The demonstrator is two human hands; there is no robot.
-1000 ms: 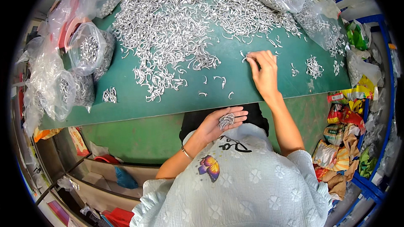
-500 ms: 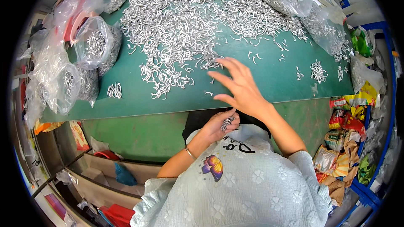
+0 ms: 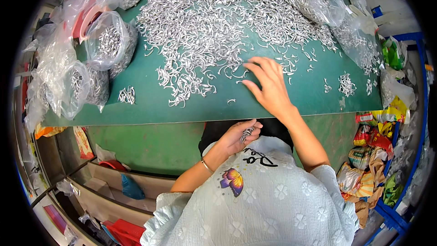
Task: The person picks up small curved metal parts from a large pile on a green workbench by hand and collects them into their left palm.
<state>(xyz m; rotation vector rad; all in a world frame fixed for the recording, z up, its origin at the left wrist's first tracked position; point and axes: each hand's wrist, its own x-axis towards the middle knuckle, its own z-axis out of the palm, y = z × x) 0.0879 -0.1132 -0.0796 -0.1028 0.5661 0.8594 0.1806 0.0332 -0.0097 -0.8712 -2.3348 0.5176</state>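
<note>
Left hand (image 3: 236,137) cupped closed on a bunch of metal hooks (image 3: 247,133), keeping them gathered. Right hand (image 3: 268,85) lay open, fingers spread at the hook pile's (image 3: 214,23) 5 o'clock edge on the counter (image 3: 150,105).

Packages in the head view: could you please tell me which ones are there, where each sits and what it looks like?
Clear bags: left table edge, crumpled plastic, part-filled with silvery metal pieces.
Clear bag: top right of the table, same silvery contents.
Snack wrappers: lower right, beside the table, crumpled; red, yellow, orange and green.
Green packets: right edge, small and shiny.
Left hand: cups a few metal pieces.
Right hand: on the table by the pile.
</note>
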